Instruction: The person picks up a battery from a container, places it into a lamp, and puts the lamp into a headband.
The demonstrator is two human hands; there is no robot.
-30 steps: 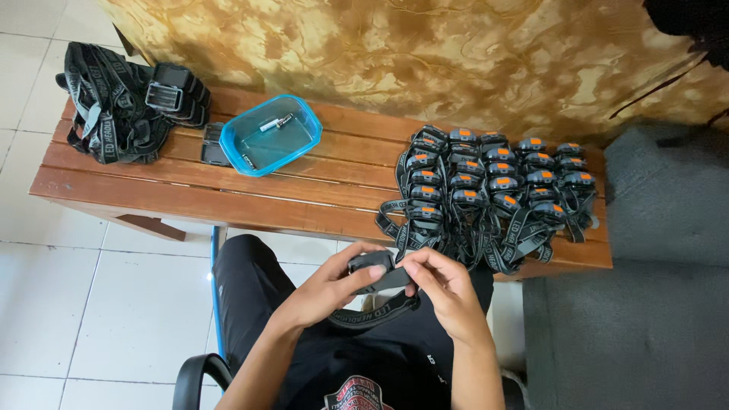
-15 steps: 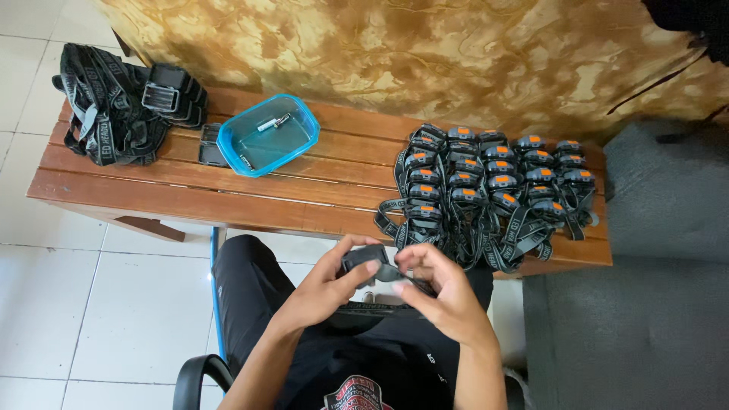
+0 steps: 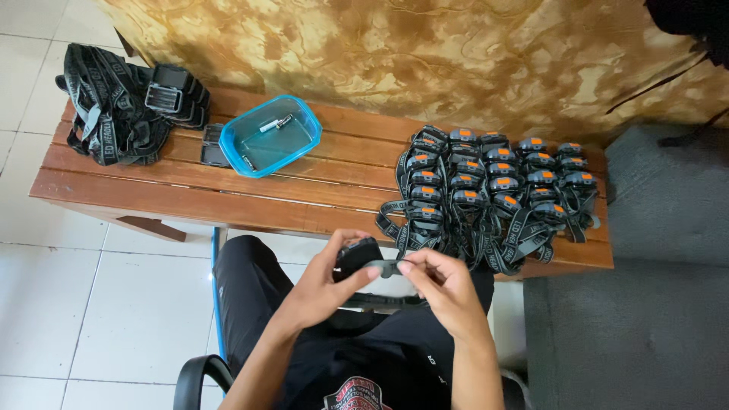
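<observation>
Black plastic sits in my left hand (image 3: 323,292), a headlamp (image 3: 358,254) gripped above my lap, fingers wrapped round its body. My right hand (image 3: 444,292) now pinches its strap (image 3: 387,267) between thumb and forefinger; a second ago both hands crowded the lamp, so the strap is being drawn out. Beyond, on the wooden bench (image 3: 319,199), lie rows of finished headlamps (image 3: 486,193), a blue tray (image 3: 269,135) and a pile of loose straps (image 3: 114,114)
</observation>
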